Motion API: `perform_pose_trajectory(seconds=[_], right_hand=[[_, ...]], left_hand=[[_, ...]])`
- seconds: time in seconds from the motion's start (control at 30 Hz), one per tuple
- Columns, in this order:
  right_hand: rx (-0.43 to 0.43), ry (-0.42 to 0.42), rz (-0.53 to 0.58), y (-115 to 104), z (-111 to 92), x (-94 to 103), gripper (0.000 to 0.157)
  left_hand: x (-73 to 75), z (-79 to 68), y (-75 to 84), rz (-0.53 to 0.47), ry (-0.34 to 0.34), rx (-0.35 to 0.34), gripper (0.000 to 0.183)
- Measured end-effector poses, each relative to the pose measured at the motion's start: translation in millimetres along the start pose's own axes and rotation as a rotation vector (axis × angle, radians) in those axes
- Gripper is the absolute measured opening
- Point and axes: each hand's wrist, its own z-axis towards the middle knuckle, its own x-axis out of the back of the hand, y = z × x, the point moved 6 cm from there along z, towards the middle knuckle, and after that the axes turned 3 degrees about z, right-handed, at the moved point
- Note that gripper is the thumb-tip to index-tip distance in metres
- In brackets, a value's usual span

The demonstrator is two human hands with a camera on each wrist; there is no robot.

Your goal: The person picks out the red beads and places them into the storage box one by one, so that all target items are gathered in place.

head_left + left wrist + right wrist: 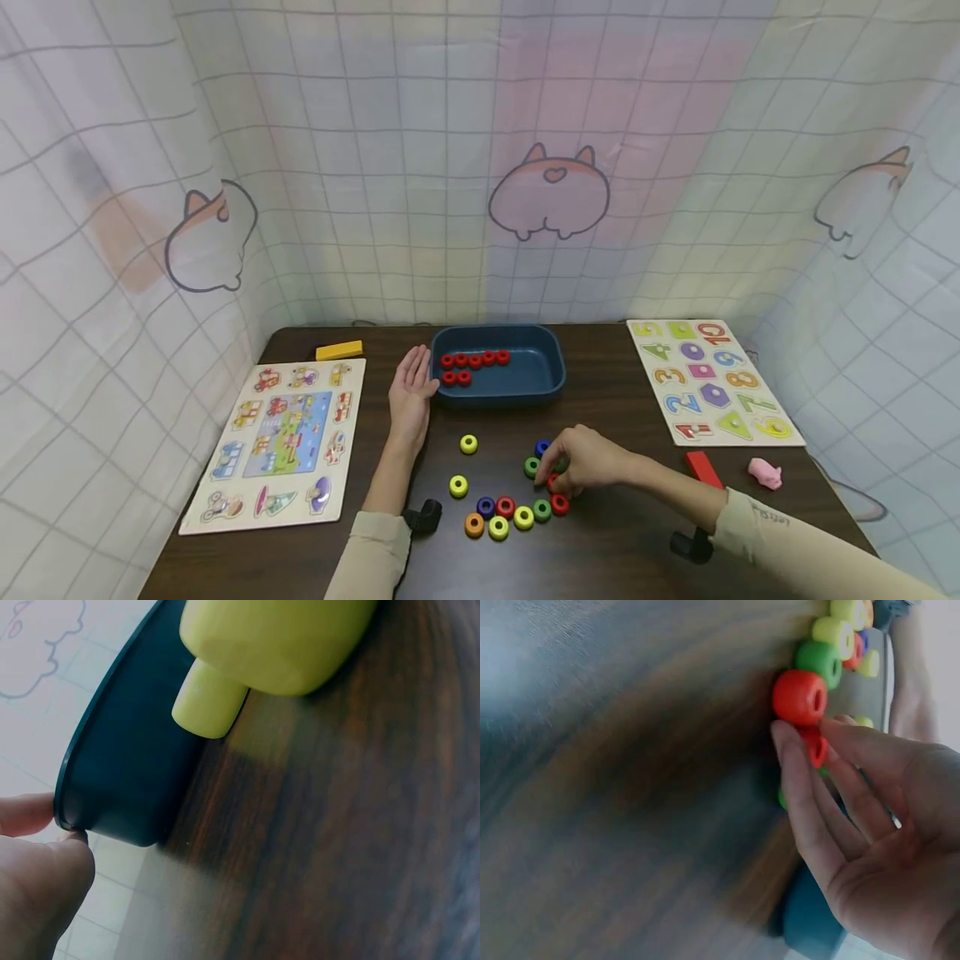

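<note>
A dark blue tray (498, 400) holds several red ring-shaped beads (475, 361) in its left part. At its left end, my left hand (409, 400) lies with fingers along the outside, and in the left wrist view the thumb and a finger grip the rim (66, 765). My right hand (588, 458) is over the loose beads and pinches a red bead (815, 746) between thumb and fingertips. Right beside it sits another red bead (800, 697). Green beads (532, 467) and a blue bead (543, 448) are partly hidden around the right hand.
More beads form a curved row, including an orange bead (474, 525). Two yellow beads (468, 444) lie apart nearer the tray. A picture puzzle (352, 433) is at left by a yellow block (339, 350). On the right are a number puzzle (660, 400), a red block (703, 469) and a pink pig (765, 473).
</note>
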Motion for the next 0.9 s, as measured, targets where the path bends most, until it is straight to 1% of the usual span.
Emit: perform_pose_trajectory(seconds=[0.13, 0.23, 0.33, 0.5, 0.6, 0.7, 0.8, 0.9], right_hand=[[-0.016, -0.015, 0.069, 1, 1, -0.7, 0.019], [-0.018, -0.032, 0.125, -3, 3, 5.3, 0.022], [0.002, -0.034, 0.157, -11, 8, 18.1, 0.026], [0.024, -0.022, 0.205, -35, 25, 49.7, 0.028], [0.024, -0.007, 0.224, -47, 42, 69.6, 0.026], [0.015, 0.014, 0.246, -52, 66, 85.7, 0.025], [-0.007, 0.028, 0.283, -47, 93, 94.6, 0.025], [-0.042, 0.046, 0.310, -35, 121, 96.4, 0.026]], left_hand=[[-0.1, 0.6, -0.1, 0.008, 0.004, 0.001, 0.072], [1.2, 0.6, -1.0, 0.006, 0.012, 0.008, 0.072], [2.1, 0.7, -1.8, 0.003, 0.015, 0.010, 0.071], [4.3, 0.2, -1.8, 0.007, 0.012, 0.014, 0.071], [5.0, -0.4, -1.3, 0.006, 0.013, 0.015, 0.071], [4.3, -0.1, -0.2, 0.002, 0.015, 0.008, 0.071], [3.0, 0.5, 0.4, 0.005, 0.015, 0.000, 0.071], [2.3, 0.1, -0.7, 0.009, 0.016, 0.002, 0.071]])
